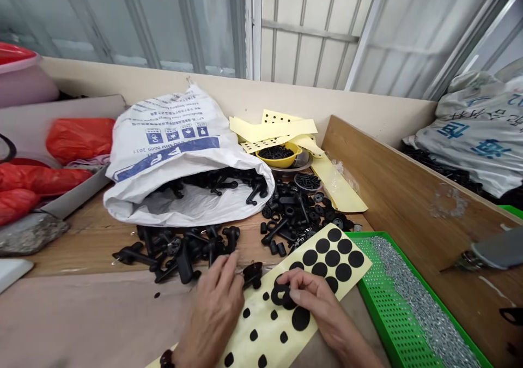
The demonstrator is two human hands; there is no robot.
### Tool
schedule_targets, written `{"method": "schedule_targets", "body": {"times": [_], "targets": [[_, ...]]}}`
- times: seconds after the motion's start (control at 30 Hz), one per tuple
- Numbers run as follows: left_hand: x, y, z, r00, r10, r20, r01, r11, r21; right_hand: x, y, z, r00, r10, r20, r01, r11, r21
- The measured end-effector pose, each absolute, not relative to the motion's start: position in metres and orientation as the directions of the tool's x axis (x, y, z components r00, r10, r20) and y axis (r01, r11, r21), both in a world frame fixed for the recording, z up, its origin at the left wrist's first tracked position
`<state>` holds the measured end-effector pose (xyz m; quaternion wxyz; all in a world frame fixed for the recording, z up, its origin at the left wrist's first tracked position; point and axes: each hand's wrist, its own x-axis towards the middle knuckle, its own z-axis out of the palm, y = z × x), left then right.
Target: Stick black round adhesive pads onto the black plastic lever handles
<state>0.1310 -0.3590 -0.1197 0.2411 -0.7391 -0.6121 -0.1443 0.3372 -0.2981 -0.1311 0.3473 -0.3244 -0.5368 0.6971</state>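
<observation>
Black rubber discs (333,258) sit in rows on a yellow backing sheet (261,330) that lies slanted across the work surface in front of you. Your right hand (312,302) is curled narrow, its fingertips (292,283) on a black rubber ring (278,294) on the sheet. Your left hand (214,311) is half closed just beside a black moulded part (252,274); whether it grips anything can't be told from this view. (A dark bracelet (166,359) circles that wrist.)

Straight ahead, a heap of black plastic fittings (175,253) lies in your way, with more spilling from a white woven sack (171,139). Beyond them are a yellow bowl (278,158) and yellow backing strips (269,128). To your right, a green perforated tray (392,297) holds small metal pieces (425,302). Red plastic bags (77,139) lie at far left and a grey sack (478,133) at far right. The heap rests on a wooden bench (81,242) before a cream wall (245,95) and corrugated metal panels (310,30).
</observation>
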Motion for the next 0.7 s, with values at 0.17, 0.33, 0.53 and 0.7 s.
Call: {"method": "schedule_targets", "body": {"times": [0.17, 0.33, 0.53, 0.7], "targets": [[0.137, -0.382, -0.136, 0.451, 0.733, 0.509, 0.889, -0.42, -0.182, 0.34, -0.296, -0.13, -0.533, 0.84, -0.097, -0.251, -0.267, -0.93], [0.151, -0.394, -0.143, 0.375, 0.87, 0.32, 0.888, -0.436, 0.145, 0.34, -0.295, -0.128, -0.526, 0.844, -0.11, -0.228, -0.264, -0.937], [0.165, -0.374, -0.131, 0.125, 0.989, 0.079, 0.752, -0.146, 0.643, 0.34, -0.298, -0.128, -0.567, 0.815, -0.116, -0.187, -0.265, -0.946], [0.162, -0.355, -0.117, 0.145, 0.969, -0.201, 0.38, 0.133, 0.915, 0.339, -0.3, -0.124, -0.593, 0.794, -0.136, -0.212, -0.317, -0.924]]}}
